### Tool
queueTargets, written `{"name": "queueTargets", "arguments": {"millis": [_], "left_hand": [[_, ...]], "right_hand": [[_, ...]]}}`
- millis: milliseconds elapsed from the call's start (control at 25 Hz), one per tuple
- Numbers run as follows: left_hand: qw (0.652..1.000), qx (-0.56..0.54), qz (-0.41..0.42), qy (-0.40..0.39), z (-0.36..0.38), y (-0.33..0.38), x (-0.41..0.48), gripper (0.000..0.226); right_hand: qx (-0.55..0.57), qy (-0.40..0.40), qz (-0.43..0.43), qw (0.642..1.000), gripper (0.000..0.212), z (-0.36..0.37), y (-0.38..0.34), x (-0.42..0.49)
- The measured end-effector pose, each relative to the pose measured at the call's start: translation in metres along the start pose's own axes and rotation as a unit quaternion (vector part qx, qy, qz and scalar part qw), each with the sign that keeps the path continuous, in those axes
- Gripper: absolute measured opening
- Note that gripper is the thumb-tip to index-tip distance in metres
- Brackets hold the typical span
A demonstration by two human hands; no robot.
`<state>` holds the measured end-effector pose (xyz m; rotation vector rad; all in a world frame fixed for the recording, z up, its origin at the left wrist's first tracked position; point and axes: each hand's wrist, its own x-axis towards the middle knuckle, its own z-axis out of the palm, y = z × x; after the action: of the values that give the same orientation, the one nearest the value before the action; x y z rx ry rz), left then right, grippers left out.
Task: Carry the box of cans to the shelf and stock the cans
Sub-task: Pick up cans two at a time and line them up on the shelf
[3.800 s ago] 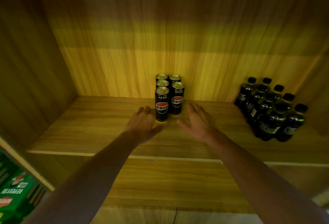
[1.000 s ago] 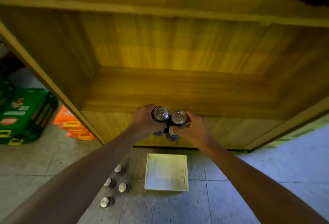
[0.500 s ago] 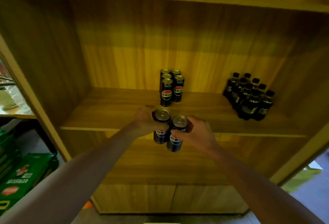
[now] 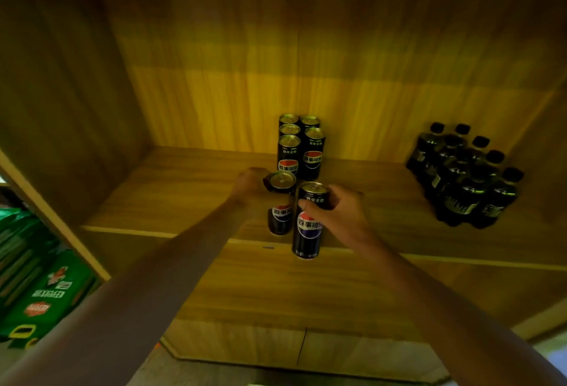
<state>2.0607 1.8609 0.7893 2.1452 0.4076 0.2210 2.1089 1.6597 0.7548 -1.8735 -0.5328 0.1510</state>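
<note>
— Where are the two held cans relative to the shelf board (image 4: 171, 198)?
— Left hand (image 4: 250, 184) grips one can (image 4: 280, 201) above its front; right hand (image 4: 340, 212) clasps another (image 4: 308, 226) at the edge.
— And the stocked cans (image 4: 299, 147)?
— Upright at its back — apparently five; bottles (image 4: 466, 175) well right.

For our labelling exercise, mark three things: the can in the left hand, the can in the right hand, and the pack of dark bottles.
can in the left hand (image 4: 281, 180), head view, on its silver lid.
can in the right hand (image 4: 309, 229), head view, on its round logo.
pack of dark bottles (image 4: 466, 198), head view, on a front bottle's body.
</note>
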Motion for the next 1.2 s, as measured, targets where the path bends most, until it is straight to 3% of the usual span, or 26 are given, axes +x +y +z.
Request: {"name": "queueTargets", "arguments": {"millis": [120, 360, 600, 720, 1200], "left_hand": [[1.0, -0.02, 0.005, 0.005, 0.003, 0.001, 0.011, 0.05], [0.999, -0.019, 0.036, 0.01, 0.008, -0.002, 0.019, 0.05], [0.999, 0.004, 0.025, 0.029, 0.022, -0.033, 0.01, 0.053], [0.998, -0.004, 0.043, 0.054, 0.032, -0.036, 0.013, 0.051], [0.997, -0.008, 0.042, 0.058, 0.036, -0.035, 0.057, 0.051]], "right_hand": [[0.003, 0.027, -0.013, 1.0, 0.046, -0.011, 0.003, 0.017], [-0.046, 0.049, -0.035, 0.997, 0.046, -0.007, 0.009, 0.036], [-0.134, 0.014, -0.039, 0.99, 0.067, -0.007, 0.035, 0.028], [-0.175, 0.012, -0.046, 0.983, 0.063, -0.005, 0.045, 0.03], [-0.16, 0.023, -0.029, 0.986, 0.058, 0.008, 0.058, 0.109]]}}
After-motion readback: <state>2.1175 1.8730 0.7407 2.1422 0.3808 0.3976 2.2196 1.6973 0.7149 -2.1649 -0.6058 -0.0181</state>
